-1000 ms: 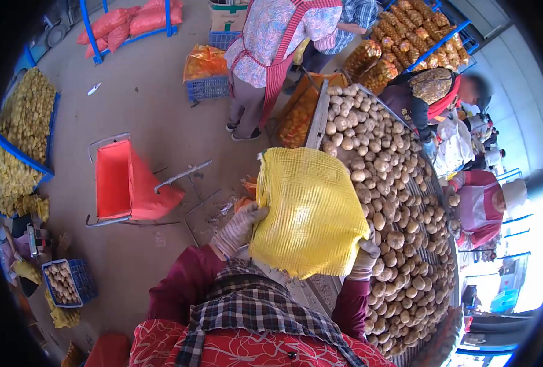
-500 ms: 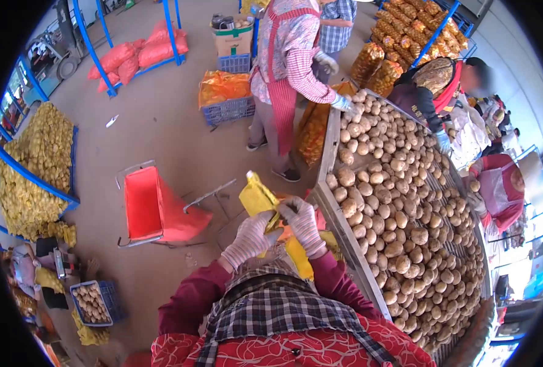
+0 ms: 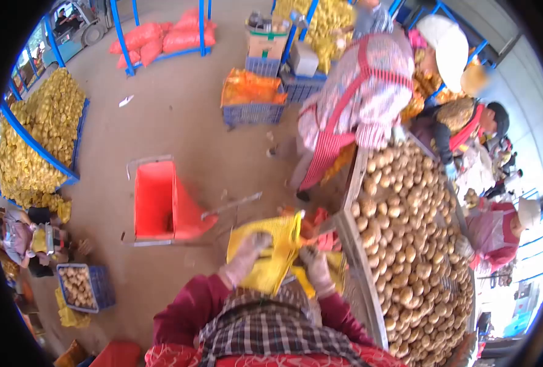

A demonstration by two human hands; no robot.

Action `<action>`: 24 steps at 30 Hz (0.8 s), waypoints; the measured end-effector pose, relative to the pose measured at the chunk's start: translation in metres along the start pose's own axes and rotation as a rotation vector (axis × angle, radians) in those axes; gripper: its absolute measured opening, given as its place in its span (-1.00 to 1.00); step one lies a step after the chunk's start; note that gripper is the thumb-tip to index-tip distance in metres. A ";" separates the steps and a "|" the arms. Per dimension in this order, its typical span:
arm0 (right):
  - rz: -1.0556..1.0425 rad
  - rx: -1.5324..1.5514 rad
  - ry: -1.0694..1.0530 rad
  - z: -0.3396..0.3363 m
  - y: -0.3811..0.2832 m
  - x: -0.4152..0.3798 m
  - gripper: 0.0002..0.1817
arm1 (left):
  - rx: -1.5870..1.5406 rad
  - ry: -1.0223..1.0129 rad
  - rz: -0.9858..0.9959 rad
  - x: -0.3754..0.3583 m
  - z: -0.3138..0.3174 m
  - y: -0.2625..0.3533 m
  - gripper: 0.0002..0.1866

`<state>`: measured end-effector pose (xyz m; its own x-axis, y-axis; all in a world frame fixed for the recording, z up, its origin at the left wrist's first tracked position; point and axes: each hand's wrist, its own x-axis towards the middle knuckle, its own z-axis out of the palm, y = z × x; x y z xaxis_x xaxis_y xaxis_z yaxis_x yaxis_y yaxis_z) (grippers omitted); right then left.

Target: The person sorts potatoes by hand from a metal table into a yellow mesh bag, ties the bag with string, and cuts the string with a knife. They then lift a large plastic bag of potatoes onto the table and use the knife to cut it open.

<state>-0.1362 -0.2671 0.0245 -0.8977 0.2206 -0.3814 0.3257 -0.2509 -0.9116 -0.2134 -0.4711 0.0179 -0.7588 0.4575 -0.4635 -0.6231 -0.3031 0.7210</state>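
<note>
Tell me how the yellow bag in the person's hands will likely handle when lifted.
The yellow bag will probably be floppy, since its material looks like thin woven mesh. It is likely light for its size: it looks flat around the left hand, with no bulge of contents visible.

Heaped potatoes (image 3: pixel 409 269) and a forklift (image 3: pixel 92 33) suggest a packing warehouse.
</note>
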 end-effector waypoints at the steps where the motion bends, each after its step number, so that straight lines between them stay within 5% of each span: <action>1: -0.001 -0.076 0.027 0.005 0.007 0.001 -0.81 | 0.089 -0.051 -0.072 0.002 0.003 -0.005 -0.40; 3: 0.066 0.108 -0.041 0.008 0.034 0.010 -0.87 | 0.389 -0.150 -0.128 -0.001 0.020 -0.004 -0.45; 5: 0.098 0.269 0.021 0.022 0.016 0.006 -0.89 | 0.153 -0.107 0.026 0.013 0.021 -0.034 -0.57; 9: 0.140 0.219 0.155 -0.001 0.017 0.020 -0.89 | -0.003 0.193 0.029 0.048 -0.016 -0.040 -0.73; 10: 0.157 -0.035 0.165 -0.018 0.036 0.029 -0.86 | 0.457 0.315 0.193 0.053 -0.029 -0.033 -0.79; 11: 0.176 -0.288 0.170 -0.034 0.056 0.038 -0.82 | 0.459 0.324 0.190 0.053 -0.036 -0.032 -0.79; 12: 0.031 -1.037 0.148 -0.034 0.050 0.037 -0.75 | 0.818 0.351 0.348 0.049 -0.040 -0.029 -0.82; 13: -0.204 -1.086 0.169 -0.020 0.036 0.037 -0.70 | 1.178 0.375 0.503 0.047 -0.042 -0.025 -0.86; 15: -0.701 -1.034 0.136 0.019 0.000 0.049 -0.58 | 1.303 0.245 0.469 0.046 -0.030 -0.014 -0.83; 16: -0.736 -1.101 0.040 0.048 -0.038 0.050 -0.45 | 1.357 0.165 0.400 0.044 -0.024 -0.014 -0.81; 19: -0.741 -1.527 -0.280 0.069 -0.054 0.082 -0.53 | 1.292 0.124 0.484 0.051 -0.019 -0.019 -0.82; 21: -0.338 -1.798 -0.502 0.059 -0.038 0.119 -0.68 | 1.291 0.121 0.437 0.046 -0.021 0.002 -0.82; 24: -0.287 -1.795 -0.462 0.040 -0.031 0.139 -0.78 | 1.628 0.054 0.136 0.047 -0.041 0.008 -0.79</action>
<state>-0.2833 -0.2666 0.0062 -0.8735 -0.2448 -0.4207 -0.2219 0.9696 -0.1033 -0.2613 -0.4859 -0.0192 -0.8156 0.4636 -0.3463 0.2641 0.8307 0.4902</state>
